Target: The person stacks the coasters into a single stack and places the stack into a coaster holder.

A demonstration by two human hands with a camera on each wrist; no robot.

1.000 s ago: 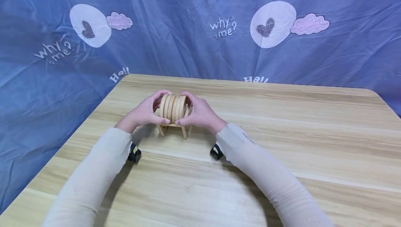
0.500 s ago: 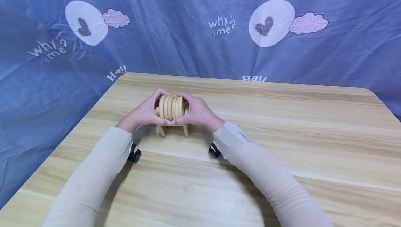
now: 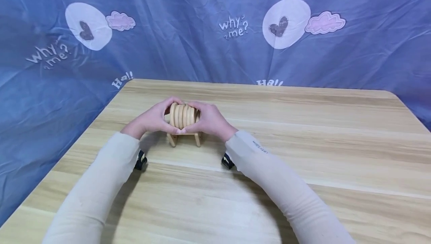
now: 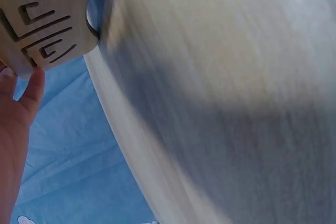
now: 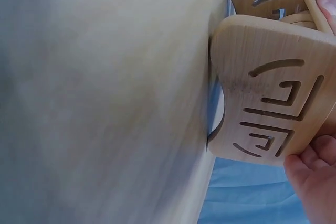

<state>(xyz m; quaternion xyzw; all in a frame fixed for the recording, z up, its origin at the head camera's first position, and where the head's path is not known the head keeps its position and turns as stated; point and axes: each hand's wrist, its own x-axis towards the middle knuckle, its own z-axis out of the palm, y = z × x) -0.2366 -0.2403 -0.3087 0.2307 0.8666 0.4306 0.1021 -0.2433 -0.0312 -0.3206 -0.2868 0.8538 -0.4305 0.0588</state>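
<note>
A row of round wooden coasters [image 3: 182, 116] stands on edge in a wooden holder with short legs [image 3: 173, 140]. My left hand [image 3: 155, 119] curls round the left end of the row, thumb in front and fingers over the top. From the other side, my right hand [image 3: 211, 121] grips the right end the same way. Both thumb tips meet at the front of the coasters. Cut-out line patterns mark the holder's side panel [image 5: 239, 82] in the right wrist view. The left wrist view shows the opposite panel [image 4: 73, 1], with fingertips at its edge.
The holder stands on a light wood-grain table [image 3: 303, 139], toward the far left part. Behind and to the left hangs a blue printed cloth [image 3: 188, 42]. A black wrist device [image 3: 227, 161] shows under the right sleeve, another [image 3: 140, 161] under the left.
My right hand has moved slightly left, so the two thumbs now touch and the coasters sit a little closer together. The head view has shifted slightly.
</note>
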